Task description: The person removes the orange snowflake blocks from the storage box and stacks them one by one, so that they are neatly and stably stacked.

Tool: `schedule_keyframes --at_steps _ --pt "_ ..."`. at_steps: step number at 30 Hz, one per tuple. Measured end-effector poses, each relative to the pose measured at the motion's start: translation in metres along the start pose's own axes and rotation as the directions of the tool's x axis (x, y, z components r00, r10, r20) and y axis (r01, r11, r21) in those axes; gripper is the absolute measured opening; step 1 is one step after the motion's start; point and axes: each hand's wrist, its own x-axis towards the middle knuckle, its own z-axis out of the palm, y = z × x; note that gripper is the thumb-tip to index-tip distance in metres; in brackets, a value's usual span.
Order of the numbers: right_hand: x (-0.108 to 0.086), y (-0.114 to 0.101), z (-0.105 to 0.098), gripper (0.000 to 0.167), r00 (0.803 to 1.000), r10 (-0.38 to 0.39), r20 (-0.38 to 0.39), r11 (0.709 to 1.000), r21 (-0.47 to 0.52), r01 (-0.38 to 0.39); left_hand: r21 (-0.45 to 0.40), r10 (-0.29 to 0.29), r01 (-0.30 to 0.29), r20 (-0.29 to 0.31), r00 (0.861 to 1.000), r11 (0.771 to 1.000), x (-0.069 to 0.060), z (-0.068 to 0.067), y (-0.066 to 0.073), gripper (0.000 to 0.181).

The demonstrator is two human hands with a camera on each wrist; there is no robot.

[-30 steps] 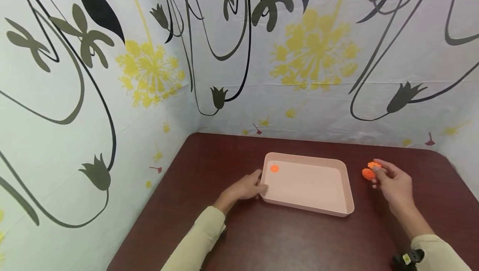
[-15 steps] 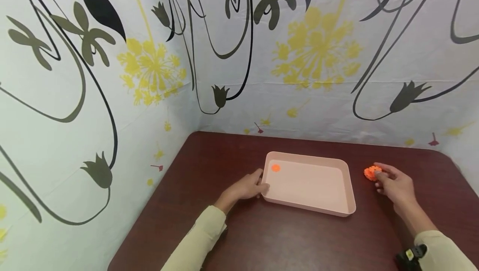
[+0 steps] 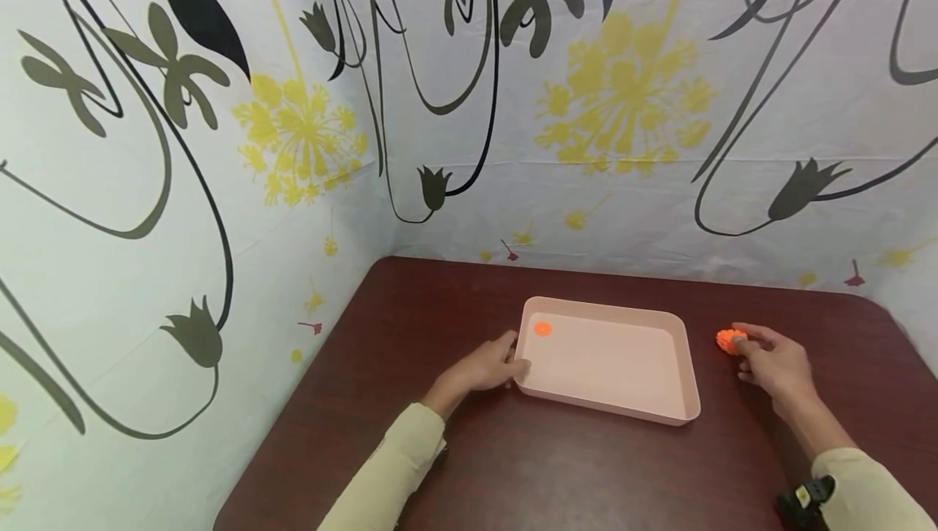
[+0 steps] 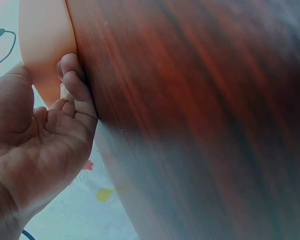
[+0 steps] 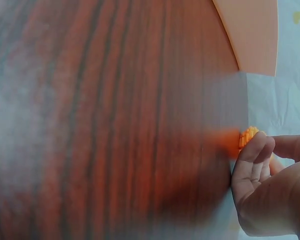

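Note:
A pale pink rectangular tray (image 3: 608,364) lies on the table, with a flat orange round spot (image 3: 542,329) on its floor at the far left corner. My left hand (image 3: 479,366) grips the tray's left end, thumb over the rim; in the left wrist view its curled fingers (image 4: 76,87) press the outer wall. Right of the tray, my right hand (image 3: 778,364) pinches a small orange, ridged, flower-like piece (image 3: 730,341) at the table's surface. Only the ridged edge (image 5: 248,135) of that piece shows in the right wrist view. A second such piece cannot be made out now.
The dark reddish-brown table (image 3: 586,474) reaches up to a white floral-printed cloth (image 3: 469,213) along the back and left. A black strapped device (image 3: 806,502) sits at the right wrist, by the sleeve.
Two orange pieces showed apart in my right hand; they came together, and now they look like a single piece. The right hand dropped slightly. My left hand keeps its grip on the tray.

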Motion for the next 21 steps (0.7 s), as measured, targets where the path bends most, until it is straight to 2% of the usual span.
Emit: schedule_keyframes --at_steps 12,16,21 --pt "-0.0004 -0.0013 -0.0001 0.056 0.998 0.039 -0.050 0.997 -0.066 -0.042 -0.004 0.003 -0.003 0.006 1.000 1.000 0.0019 0.0013 -0.0025 0.043" --pt "-0.0030 -0.0008 -0.0002 0.056 0.998 0.013 -0.069 0.999 -0.032 -0.016 -0.005 -0.007 0.007 0.005 1.000 1.000 0.0001 0.0010 -0.0013 0.042" --pt "-0.0061 -0.0065 -0.0007 0.047 0.993 0.035 -0.116 0.998 0.047 -0.030 -0.009 -0.012 0.012 0.004 1.000 1.000 -0.0015 0.0001 -0.0002 0.040"
